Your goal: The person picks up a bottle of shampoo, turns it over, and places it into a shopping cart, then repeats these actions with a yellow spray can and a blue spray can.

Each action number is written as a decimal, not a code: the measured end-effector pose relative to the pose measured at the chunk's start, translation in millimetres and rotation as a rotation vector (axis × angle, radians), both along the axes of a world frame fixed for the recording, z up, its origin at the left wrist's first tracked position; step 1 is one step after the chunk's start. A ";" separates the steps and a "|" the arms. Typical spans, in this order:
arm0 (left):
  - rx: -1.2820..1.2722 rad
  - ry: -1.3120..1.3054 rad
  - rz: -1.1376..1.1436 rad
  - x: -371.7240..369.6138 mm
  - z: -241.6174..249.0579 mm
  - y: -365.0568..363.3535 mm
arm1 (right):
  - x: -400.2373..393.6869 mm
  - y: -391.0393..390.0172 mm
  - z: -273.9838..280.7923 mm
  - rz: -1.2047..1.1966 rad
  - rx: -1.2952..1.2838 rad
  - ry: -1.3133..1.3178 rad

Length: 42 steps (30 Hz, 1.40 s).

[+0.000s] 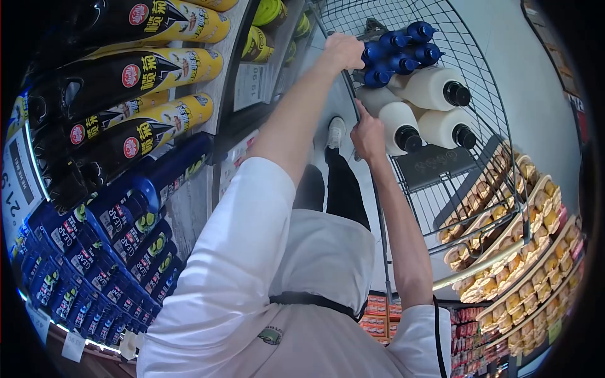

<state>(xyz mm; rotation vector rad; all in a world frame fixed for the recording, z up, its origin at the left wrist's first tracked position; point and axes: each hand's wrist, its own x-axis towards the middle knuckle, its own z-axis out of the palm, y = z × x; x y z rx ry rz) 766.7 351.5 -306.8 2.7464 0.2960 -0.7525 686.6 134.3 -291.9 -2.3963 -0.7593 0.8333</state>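
My left hand is closed on the near rim of a wire shopping cart, its knuckles right beside a cluster of blue bottles. Lower along the same side, my right hand curls round the cart's bar with the index finger stretched along it. Several large white jugs with black caps lie in the cart next to the blue bottles. A dark panel is fixed to the cart close to the jugs. The fingertips of both hands are partly hidden.
On the left, shelves hold black-and-yellow spray cans and rows of blue CLEAR bottles. Price tags line the shelf edges. Stacked trays of round tan items stand to the right, beyond the cart. My shoe shows on the floor between shelf and cart.
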 end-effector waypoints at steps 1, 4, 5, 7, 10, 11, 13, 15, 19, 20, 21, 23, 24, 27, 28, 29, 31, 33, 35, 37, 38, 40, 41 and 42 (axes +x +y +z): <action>0.004 0.012 0.005 3.9 2.3 1.7 | 4.7 1.7 0.2 0.004 0.003 0.002; -0.013 0.012 0.017 13.0 0.9 8.0 | 17.5 7.5 1.9 0.032 -0.022 0.003; -0.025 0.005 0.026 14.9 -0.7 10.0 | 21.5 8.9 3.3 0.049 -0.039 0.001; -0.037 -0.005 0.056 19.0 2.5 12.9 | 29.7 13.7 7.7 0.044 -0.065 0.006; -0.035 -0.002 0.093 28.0 7.2 17.0 | 38.2 19.0 7.7 0.039 -0.063 0.008; -0.037 0.008 0.094 30.8 4.9 18.0 | 40.6 19.5 6.8 0.036 -0.057 0.007; -0.040 0.004 0.084 35.9 6.4 21.9 | 45.9 21.8 6.1 0.044 -0.044 0.003; -0.041 -0.019 0.066 38.3 6.6 24.9 | 49.9 23.6 7.1 0.057 -0.044 -0.004; -0.039 -0.073 0.112 42.2 0.3 27.2 | 56.2 27.2 8.6 0.072 -0.061 0.014; -0.051 -0.098 0.134 43.1 -1.2 27.2 | 59.5 27.7 9.1 0.079 -0.064 0.028; -0.060 -0.121 0.159 41.0 -0.1 27.0 | 62.6 30.4 13.8 0.068 -0.081 0.090; -0.077 -0.191 0.214 35.8 -12.2 22.8 | 63.8 33.0 17.4 0.059 -0.089 0.104; -0.082 -0.240 0.245 33.2 -22.4 17.5 | 63.5 32.2 18.4 0.055 -0.088 0.108; -0.149 -0.319 0.231 15.7 -17.2 -8.3 | 64.8 21.1 1.5 0.072 -0.081 0.094; -0.270 -0.337 0.313 8.1 -4.9 -19.6 | 64.9 22.4 8.5 0.068 -0.058 0.105; -0.476 -0.429 0.456 -2.3 7.0 -32.4 | 65.1 23.6 15.6 0.051 -0.058 0.154; -0.737 -0.516 0.619 -23.6 39.8 -57.5 | 60.9 6.7 -19.7 0.116 -0.009 -0.044; -0.933 -0.429 0.631 -61.3 108.9 -60.4 | 58.6 -5.2 -34.9 0.069 0.309 0.028; -0.997 -0.415 0.613 -98.9 167.2 -55.7 | 56.8 1.6 -30.6 0.032 0.496 0.096; -1.012 -0.441 0.632 -132.8 226.1 -35.4 | 62.4 6.6 -24.5 -0.032 0.289 0.274; -0.991 -0.484 0.645 -149.9 255.2 -23.3 | 65.9 11.5 -19.7 -0.078 0.196 0.359; -0.816 -0.791 0.812 -180.1 303.9 -11.3 | 78.3 24.6 -6.5 -0.120 0.048 0.485; -0.692 -0.848 0.919 -193.6 327.9 -7.1 | 84.8 33.6 5.9 -0.091 -0.034 0.506; -0.571 -0.891 1.025 -208.3 347.3 -3.9 | 92.6 43.5 24.0 -0.029 -0.129 0.498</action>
